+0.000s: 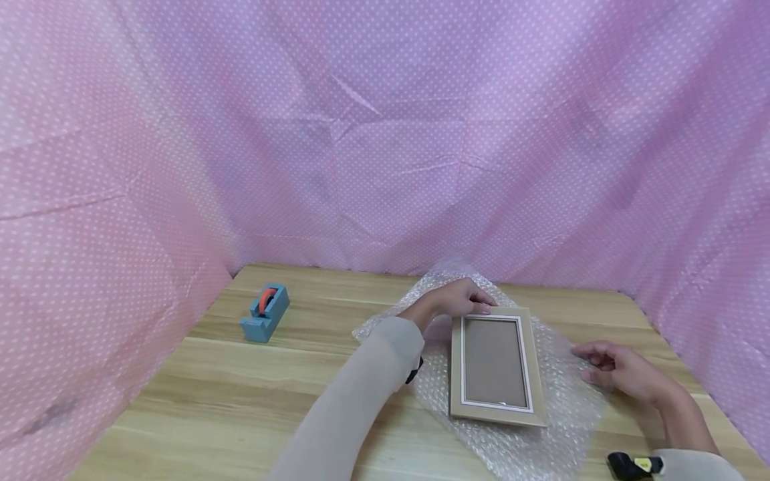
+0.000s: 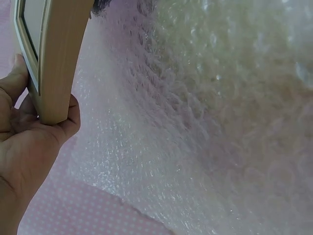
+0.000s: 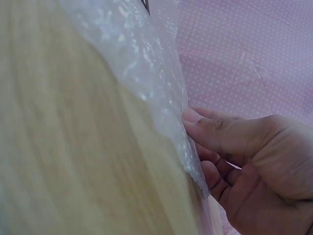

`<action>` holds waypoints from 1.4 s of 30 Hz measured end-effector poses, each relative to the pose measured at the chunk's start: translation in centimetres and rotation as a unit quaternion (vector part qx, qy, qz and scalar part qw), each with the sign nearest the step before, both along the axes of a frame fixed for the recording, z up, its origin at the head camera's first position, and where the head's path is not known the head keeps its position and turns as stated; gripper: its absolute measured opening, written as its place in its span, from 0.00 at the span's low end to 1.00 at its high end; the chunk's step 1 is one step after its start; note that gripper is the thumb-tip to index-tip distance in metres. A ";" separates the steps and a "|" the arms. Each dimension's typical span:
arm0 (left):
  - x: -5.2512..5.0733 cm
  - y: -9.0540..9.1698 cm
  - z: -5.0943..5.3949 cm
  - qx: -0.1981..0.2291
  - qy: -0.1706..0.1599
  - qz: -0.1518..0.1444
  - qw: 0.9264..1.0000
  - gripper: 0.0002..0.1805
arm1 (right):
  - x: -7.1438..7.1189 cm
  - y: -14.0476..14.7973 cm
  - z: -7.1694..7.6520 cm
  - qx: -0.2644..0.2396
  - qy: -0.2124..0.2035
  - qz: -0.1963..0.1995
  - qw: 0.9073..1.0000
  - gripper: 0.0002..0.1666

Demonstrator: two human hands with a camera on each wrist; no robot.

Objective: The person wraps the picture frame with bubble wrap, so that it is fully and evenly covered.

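A light wooden picture frame, with a white inner border, lies face up on a sheet of bubble wrap. My left hand grips the frame at its far edge; in the left wrist view the thumb lies on its front and the fingers curl behind. At the right edge of the wrap is my right hand. The right wrist view shows its thumb and fingers at the margin of the bubble wrap, pinching it, with the contact partly hidden.
A blue tape dispenser with an orange roll stands at the left on the wooden table. Pink dotted cloth hangs behind the table and along its sides. Black straps are on the wrists.
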State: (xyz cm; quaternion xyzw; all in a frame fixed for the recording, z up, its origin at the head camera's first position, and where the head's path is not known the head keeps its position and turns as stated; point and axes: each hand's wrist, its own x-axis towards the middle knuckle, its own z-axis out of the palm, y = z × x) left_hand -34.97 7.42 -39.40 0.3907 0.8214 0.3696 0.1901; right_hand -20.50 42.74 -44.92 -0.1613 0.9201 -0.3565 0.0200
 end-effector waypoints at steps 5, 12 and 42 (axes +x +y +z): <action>-0.1 0.3 -0.3 -0.007 0.023 -0.001 1.000 0.14 | -0.1 0.1 0.1 0.017 -0.003 -0.010 1.000 0.25; 1.2 1.0 -1.7 0.049 -0.072 0.068 0.994 0.11 | 0.0 0.0 0.3 0.012 -0.020 -0.004 1.000 0.26; 0.1 -4.6 -1.9 -0.147 -0.023 -0.109 0.983 0.48 | -0.2 0.4 0.3 0.008 -0.024 0.040 0.999 0.29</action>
